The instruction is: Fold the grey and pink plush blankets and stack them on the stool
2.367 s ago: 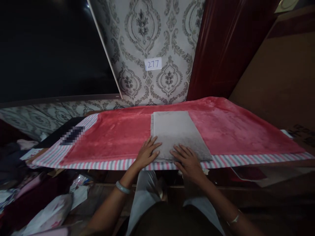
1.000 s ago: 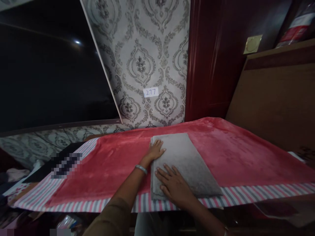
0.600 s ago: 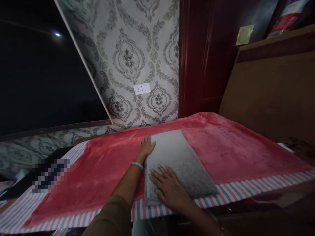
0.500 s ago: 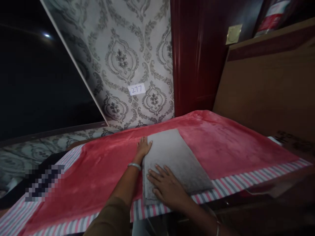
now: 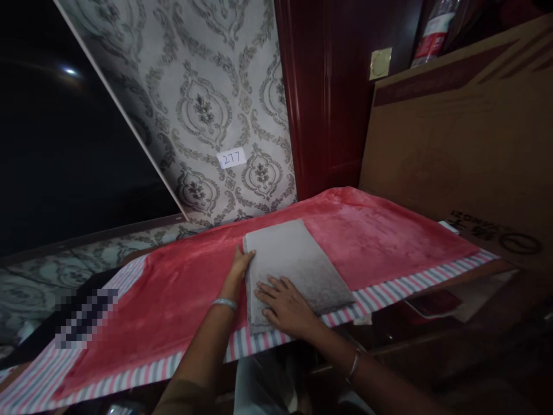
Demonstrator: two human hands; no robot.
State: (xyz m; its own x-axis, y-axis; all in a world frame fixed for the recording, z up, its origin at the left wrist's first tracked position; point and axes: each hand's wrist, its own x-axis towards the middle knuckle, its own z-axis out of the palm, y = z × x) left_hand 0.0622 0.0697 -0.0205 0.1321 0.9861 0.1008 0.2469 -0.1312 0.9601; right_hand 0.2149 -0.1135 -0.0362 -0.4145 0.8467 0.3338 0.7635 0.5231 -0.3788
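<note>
From my distant seat, I see the patterned wall [image 5: 203, 109] standing behind the grey folded cloth [image 5: 298, 259]. The red cloth [image 5: 173, 297] lies under the grey folded cloth and reaches widely to both sides of it, so sideways I have much room; between its back edge and the wall there is only a narrow red strip. The black screen [image 5: 73, 138] is behind it to the left, and the cardboard box [image 5: 458, 150] is behind it to the right, with the dark red panel [image 5: 332, 92] beside the box. The striped cloth [image 5: 389, 288] shows in front, and the front edge of the grey folded cloth lies over these stripes, quite near to the drop. The grey folded cloth itself is flat, with its layers visible at the left edge. My right hand [image 5: 285, 305] rests on its near left part, palm down, fingers somewhat spread, grasping nothing. My left hand [image 5: 239, 265] is at its left edge, thumb at the top; whether it pinches the layers, I cannot tell. Smaller, far behind to the right, is the bottle [image 5: 433, 37]; behind, slightly left, is the white card [image 5: 231, 157] marked 277.
</note>
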